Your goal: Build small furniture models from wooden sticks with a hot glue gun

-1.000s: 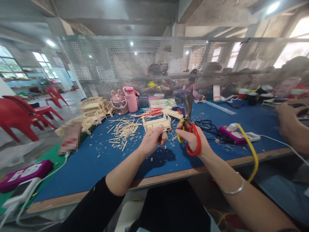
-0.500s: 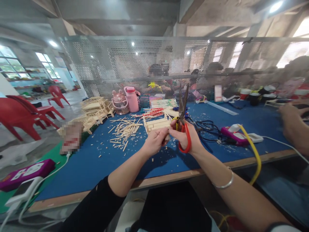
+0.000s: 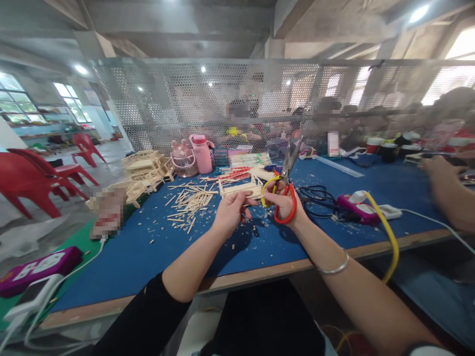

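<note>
In the head view, my right hand (image 3: 280,198) is closed around a pair of scissors (image 3: 286,170) with one red and one yellow handle loop. Their metal blades point up and away from me, slightly parted. Left of it, my left hand (image 3: 230,211) hovers over the table with its fingers loosely curled and apart; I see nothing in it. Just beyond the left hand lies a small pale wooden frame (image 3: 237,188), partly covered by the fingers. A loose heap of short thin wooden sticks (image 3: 195,200) is spread to its left.
Wood scraps dot the blue tabletop (image 3: 178,262). Stacked wooden models (image 3: 146,168), a pink bottle (image 3: 201,154), and red-tipped sticks (image 3: 237,174) lie toward the back, before a perforated metal screen (image 3: 166,99). Black cables (image 3: 319,195) and a purple power strip (image 3: 358,207) lie right, near another person's arm (image 3: 445,190).
My hands have come apart: the left fingers have loosened from their pinch, and the right hand has drawn slightly away. The scissors now lean further right.
</note>
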A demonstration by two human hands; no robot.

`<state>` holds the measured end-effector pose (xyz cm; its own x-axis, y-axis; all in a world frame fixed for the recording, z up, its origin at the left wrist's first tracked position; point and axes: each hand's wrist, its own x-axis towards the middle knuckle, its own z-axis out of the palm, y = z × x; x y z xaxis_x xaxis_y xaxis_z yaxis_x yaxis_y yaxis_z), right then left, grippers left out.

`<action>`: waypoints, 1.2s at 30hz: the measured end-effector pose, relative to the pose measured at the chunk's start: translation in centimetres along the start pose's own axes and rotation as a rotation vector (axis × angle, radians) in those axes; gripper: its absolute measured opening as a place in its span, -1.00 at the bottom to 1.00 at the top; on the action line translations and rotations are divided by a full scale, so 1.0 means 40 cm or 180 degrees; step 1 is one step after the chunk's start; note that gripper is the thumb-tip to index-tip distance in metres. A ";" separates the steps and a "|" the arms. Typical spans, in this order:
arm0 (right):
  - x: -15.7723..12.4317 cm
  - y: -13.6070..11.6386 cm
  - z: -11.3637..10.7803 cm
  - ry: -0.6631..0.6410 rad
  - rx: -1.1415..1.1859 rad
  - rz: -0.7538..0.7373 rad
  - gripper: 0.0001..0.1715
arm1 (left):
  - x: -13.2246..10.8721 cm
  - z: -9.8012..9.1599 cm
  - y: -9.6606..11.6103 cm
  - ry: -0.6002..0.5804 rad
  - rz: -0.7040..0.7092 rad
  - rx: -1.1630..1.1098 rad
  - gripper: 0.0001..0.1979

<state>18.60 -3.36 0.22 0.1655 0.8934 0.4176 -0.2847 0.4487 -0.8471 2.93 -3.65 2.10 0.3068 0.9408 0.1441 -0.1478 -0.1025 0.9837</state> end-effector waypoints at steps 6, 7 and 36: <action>-0.020 -0.012 0.018 0.0037 -0.0492 -0.0097 -0.75 | -0.009 0.013 0.000 -0.0379 0.0080 0.0019 -0.49; -0.024 -0.017 0.022 0.0069 -0.0555 -0.0117 -0.75 | -0.010 0.016 0.000 -0.0428 0.0131 0.0061 -0.51; -0.088 0.011 0.051 -0.1618 -0.1330 -0.0028 -0.47 | 0.006 -0.029 0.048 0.0287 0.1519 0.0483 -0.71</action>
<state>15.98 -6.25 -0.95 -0.3297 0.8345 0.4415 0.1223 0.5015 -0.8565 1.63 -3.23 3.90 0.1552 0.8010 0.5781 -0.1113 -0.5673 0.8159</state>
